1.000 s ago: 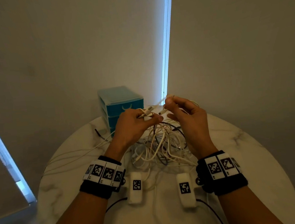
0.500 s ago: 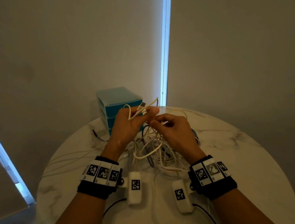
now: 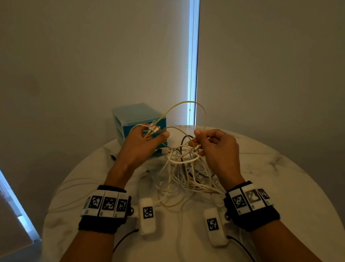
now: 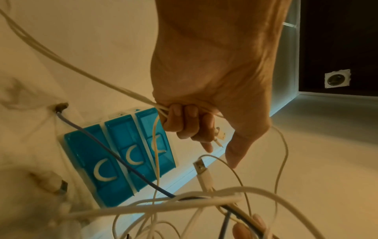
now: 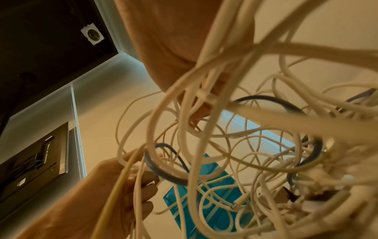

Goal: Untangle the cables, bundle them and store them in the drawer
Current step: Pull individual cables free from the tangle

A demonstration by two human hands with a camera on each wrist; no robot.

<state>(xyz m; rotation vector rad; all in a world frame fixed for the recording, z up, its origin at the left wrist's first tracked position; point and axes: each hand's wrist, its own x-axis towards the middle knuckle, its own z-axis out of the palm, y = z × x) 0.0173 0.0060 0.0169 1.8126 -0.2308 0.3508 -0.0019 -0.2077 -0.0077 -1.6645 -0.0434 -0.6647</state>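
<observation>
We were at the untangling step. Our left hand [image 3: 143, 142] gripped a cream cable [image 3: 186, 103] near its connectors, fingers curled round it. Our right hand [image 3: 216, 146] pinched a strand of the same tangle [image 3: 188, 171], which lay part lifted on the marble counter [image 3: 285, 184], before the closed blue drawer unit [image 3: 133, 115]. Next, in our judgement, the held cable needed drawing free, loop by loop.
</observation>
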